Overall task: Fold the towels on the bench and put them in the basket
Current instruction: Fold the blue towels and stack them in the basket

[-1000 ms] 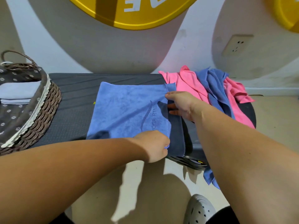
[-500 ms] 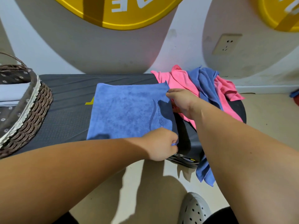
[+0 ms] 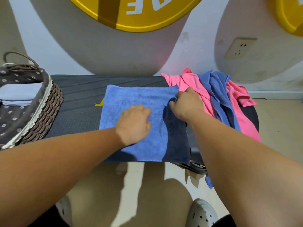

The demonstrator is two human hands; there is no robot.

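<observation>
The left hand (image 3: 133, 123) lies knuckles up on the middle of the blue towel (image 3: 131, 95), its fingers bent under so that I cannot tell whether they grip the cloth or only press it; the right hand (image 3: 186, 105) is just beside it at the towel's right edge, fingers curled onto the cloth there and pinching it; the 2 hands are apart. The blue towel lies spread flat on the dark grey bench (image 3: 78, 95), its near edge reaching the front of the bench, with printed lettering under the right wrist. To the right, touching the towel's far corner, is a loose pile of pink towels (image 3: 193, 82) and another blue towel (image 3: 218, 89), draped over the bench end. At the left end stands the wicker basket (image 3: 47, 102), lined with dark flowered cloth and lace trim; inside it lie folded pale towels (image 3: 18, 94), stacked flat.
</observation>
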